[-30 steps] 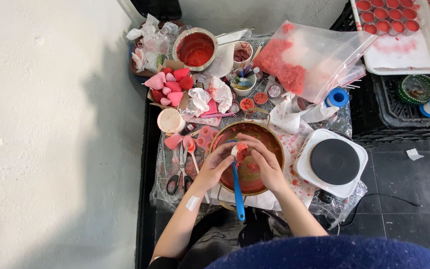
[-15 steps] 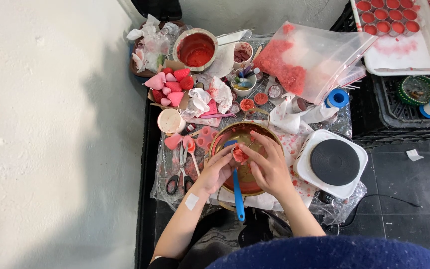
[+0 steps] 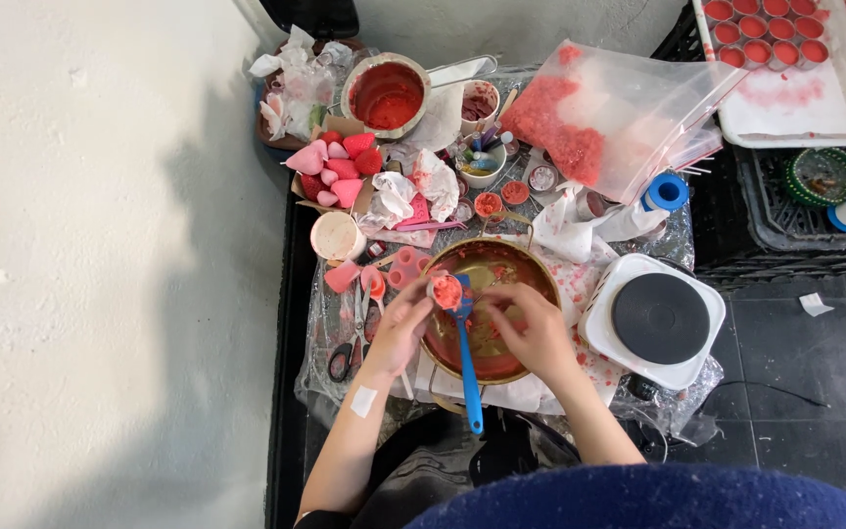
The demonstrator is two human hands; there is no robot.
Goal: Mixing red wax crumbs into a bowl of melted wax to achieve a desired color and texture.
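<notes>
The small round cup filled with red wax (image 3: 446, 291) sits over the left rim of the wide copper-coloured metal bowl (image 3: 521, 266), near the front edge of the plastic-covered low table (image 3: 317, 323). The left hand (image 3: 401, 328) closes its fingertips on the cup; the cup's lower wall is hidden behind them. The blue plastic spatula (image 3: 466, 364) lies with its long axis running from the bowl toward the person, handle end pointing past the table's front edge, blade end beside the cup. The right hand (image 3: 533, 328) rests inside the bowl, fingers curled; whether it grips anything cannot be determined. It covers part of the bowl's red residue. To the right of the bowl, at the table's right edge, stands a white single-plate electric hob (image 3: 660, 318). Toward the rear edge, a clear plastic bag of red granules (image 3: 599, 113) lies, contents partly blurred.
</notes>
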